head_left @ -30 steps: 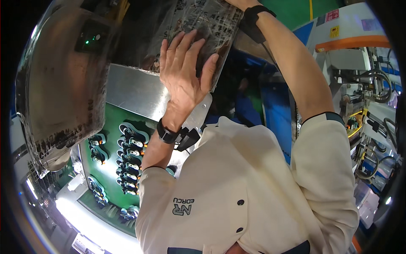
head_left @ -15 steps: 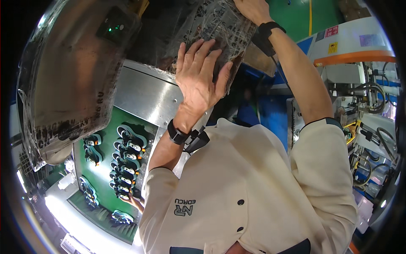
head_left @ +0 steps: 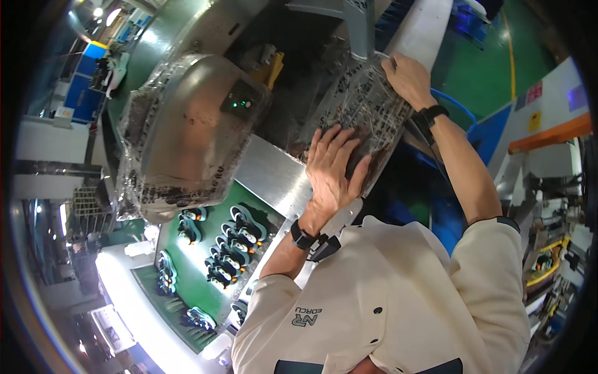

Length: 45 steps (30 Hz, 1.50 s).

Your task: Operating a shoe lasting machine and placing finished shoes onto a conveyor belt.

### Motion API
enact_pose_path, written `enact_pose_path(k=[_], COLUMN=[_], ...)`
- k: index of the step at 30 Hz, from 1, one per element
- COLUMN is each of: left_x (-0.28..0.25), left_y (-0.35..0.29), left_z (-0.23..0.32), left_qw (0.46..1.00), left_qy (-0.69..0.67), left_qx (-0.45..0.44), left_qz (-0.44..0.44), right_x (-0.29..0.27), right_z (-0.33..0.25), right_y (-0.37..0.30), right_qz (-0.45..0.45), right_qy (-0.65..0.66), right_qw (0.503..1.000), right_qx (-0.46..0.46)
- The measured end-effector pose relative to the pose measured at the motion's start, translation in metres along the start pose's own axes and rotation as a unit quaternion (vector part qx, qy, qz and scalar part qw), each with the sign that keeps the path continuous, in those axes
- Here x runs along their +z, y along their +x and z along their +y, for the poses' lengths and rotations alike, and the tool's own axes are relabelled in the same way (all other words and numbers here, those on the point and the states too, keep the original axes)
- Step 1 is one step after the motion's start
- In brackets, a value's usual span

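Observation:
A clear plastic tray (head_left: 367, 106) with dark small parts showing through it is tilted in front of me. My left hand (head_left: 333, 167) lies flat on its near end, fingers spread, palm pressed on the plastic. My right hand (head_left: 408, 76) grips the tray's far upper edge. Both wrists carry black bands. My cream-coloured jacket fills the lower part of the view.
A domed metal machine cover (head_left: 193, 134) wrapped in film, with a green light, sits left of the tray. Below it lie a bare metal plate (head_left: 274, 177) and a green panel (head_left: 187, 283) with rows of teal-and-black fixtures. A blue bin (head_left: 464, 109) and grey-orange machinery (head_left: 548, 134) stand right.
The view has swung, so the tray and both hands now sit lower and further right in the picture. My hands keep the same places on the tray.

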<state>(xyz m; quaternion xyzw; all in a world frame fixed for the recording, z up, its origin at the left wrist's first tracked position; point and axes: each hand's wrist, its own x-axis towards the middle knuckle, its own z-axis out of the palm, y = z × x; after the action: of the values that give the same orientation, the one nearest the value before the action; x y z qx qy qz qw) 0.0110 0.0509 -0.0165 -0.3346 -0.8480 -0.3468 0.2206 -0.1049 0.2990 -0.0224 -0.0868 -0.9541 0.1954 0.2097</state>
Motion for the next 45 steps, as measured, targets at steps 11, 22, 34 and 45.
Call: enact_pose_path(k=[11, 22, 34, 45], left_x=[-0.168, -0.423, -0.394, -0.366], left_y=[0.082, 0.189, 0.239, 0.227], left_z=[0.012, -0.252, -0.365, -0.247], left_qw=[0.989, 0.852, 0.858, 0.863], left_qy=[0.127, 0.362, 0.264, 0.479], left_qx=[-0.048, -0.374, -0.434, -0.131], left_qz=[-0.063, -0.065, -0.074, -0.092], right_x=[-0.01, -0.014, -0.007, -0.007], right_z=[0.008, 0.004, 0.0, 0.005], right_y=[-0.01, -0.008, -0.005, -0.012], right_qz=[-0.017, 0.023, 0.031, 0.035], right_qy=[0.04, 0.134, 0.09, 0.113], right_qw=[0.998, 0.988, 0.995, 0.993], right_qx=[-0.048, -0.07, -0.014, -0.014])
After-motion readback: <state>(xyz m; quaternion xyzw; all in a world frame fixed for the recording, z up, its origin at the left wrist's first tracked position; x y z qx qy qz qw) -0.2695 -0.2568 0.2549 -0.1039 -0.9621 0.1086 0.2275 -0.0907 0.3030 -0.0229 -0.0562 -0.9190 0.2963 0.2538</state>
